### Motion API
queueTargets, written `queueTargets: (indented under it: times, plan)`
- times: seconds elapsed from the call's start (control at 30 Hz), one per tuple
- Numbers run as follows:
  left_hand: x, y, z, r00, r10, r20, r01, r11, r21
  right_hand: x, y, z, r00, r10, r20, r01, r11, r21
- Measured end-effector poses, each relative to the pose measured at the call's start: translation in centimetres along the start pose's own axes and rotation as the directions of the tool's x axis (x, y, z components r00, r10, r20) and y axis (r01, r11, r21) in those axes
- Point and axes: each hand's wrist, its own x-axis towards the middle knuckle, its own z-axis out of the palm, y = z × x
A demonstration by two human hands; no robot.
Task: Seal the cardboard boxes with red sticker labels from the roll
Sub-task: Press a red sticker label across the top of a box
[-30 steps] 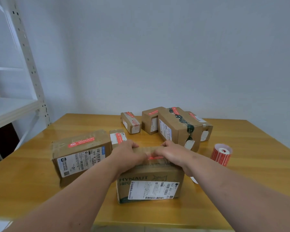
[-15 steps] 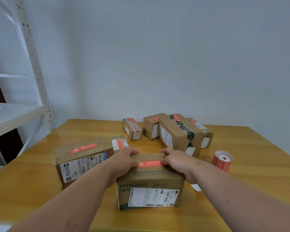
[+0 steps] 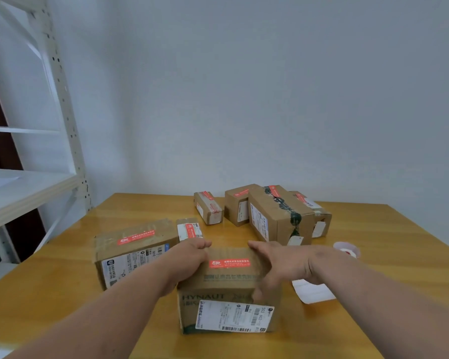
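Near box (image 3: 228,301) front: "HYNAUT"; shipping label (image 3: 233,316) perhaps "502 602".

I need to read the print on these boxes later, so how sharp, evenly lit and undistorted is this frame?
Head view: the right hand is motion-blurred; the red sticker on the front box is crisp in outline, its print unreadable. Soft window glare sheens the table. Wide-angle distortion tilts the shelf upright.
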Motion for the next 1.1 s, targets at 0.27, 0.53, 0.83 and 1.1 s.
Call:
queueTargets:
  times: [0.27,0.53,0.83,1.1]
  plan:
    - [-1.4,2.3,-2.1,0.961,0.278,-0.018,-0.260,0.919,0.297,-1.4,-1.3,-3.2,0.990,-0.086,-0.114,0.079,0.995,-0.062]
    - [1.1,4.6,-7.0,0.755,0.361,-0.548,-0.425,0.905,0.011,0.5,-5.6,-7.1,0.860,-0.153,-0.487,0.306,0.918,0.252]
    - [7.5,2.7,-13.3,0.757,0.236,-0.609,-0.283,0.959,0.021,11.2,-13.3,-7.4,0.743,-0.122,-0.658,0.288,0.946,0.149]
    - [14.3,2.1,-16.2,0.896,0.174,-0.408,-0.235,0.966,-0.104,21.4,-16.5,-7.6,0.756,-0.066,-0.652,0.194,0.973,0.126]
